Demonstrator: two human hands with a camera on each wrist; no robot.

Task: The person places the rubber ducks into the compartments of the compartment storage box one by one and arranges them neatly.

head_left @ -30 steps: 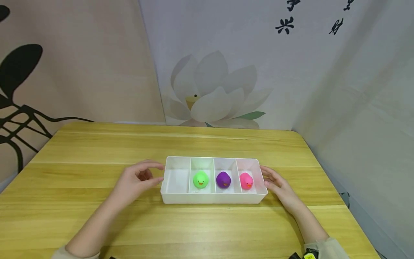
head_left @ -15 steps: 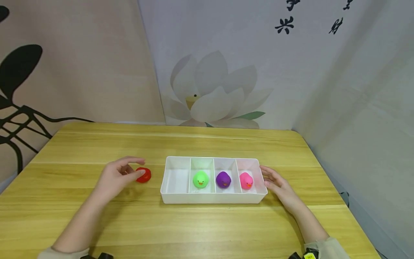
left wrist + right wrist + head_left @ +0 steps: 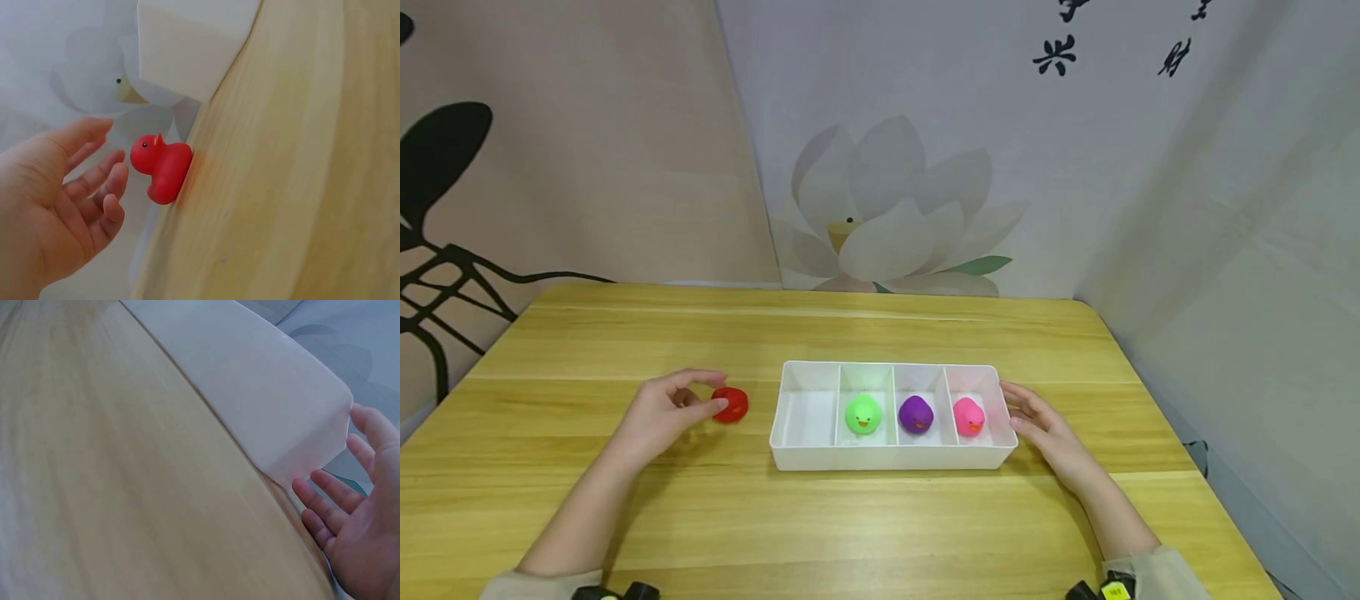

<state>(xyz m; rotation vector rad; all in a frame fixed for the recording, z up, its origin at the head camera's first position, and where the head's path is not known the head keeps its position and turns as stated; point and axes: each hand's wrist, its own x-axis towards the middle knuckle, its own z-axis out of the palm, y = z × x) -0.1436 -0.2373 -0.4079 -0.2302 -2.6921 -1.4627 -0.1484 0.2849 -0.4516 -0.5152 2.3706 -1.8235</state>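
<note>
A red rubber duck sits on the table, left of a white four-sided tray. My left hand is beside the duck, its thumb overlapping it in the head view. In the left wrist view a small gap shows between the loosely bent fingers of that hand and the duck. At the tray's right end is my right hand, fingertips against the end wall. The right wrist view shows this hand with fingers spread at the tray's corner.
Dividers split the tray into several compartments. A green duck, a purple duck and a pink duck sit in separate ones; the leftmost holds nothing. A wooden table lies beneath, with a printed curtain behind.
My left hand has moved left from the tray's left end to beside the red duck, which has come into view. The right hand stays at the tray's right end.
</note>
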